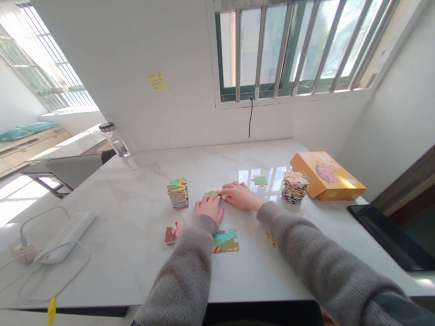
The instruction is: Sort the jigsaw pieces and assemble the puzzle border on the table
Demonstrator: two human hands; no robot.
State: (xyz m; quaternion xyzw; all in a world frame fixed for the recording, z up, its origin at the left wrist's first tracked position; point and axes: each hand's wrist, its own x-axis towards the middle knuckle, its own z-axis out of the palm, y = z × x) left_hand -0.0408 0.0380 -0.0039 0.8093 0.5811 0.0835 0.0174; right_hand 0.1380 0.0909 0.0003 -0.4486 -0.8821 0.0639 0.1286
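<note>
Both of my hands rest on the white table at its middle, close together over a small group of puzzle pieces (212,191). My left hand (208,207) and my right hand (241,195) touch these pieces with their fingertips, and the fingers partly cover them. Nearer to me, joined pieces in blue and green (227,240) lie partly under my left sleeve. A tall stack of pieces (178,193) stands left of my hands, and a messier stack (295,186) stands to the right. One green piece (260,180) lies beyond my right hand.
An orange box (327,175) sits at the right, with a black tablet-like object (393,236) near the right edge. Pink and brown pieces (173,233) lie by my left forearm. A power strip (67,237) with cables and a glass bottle (115,140) are at the left.
</note>
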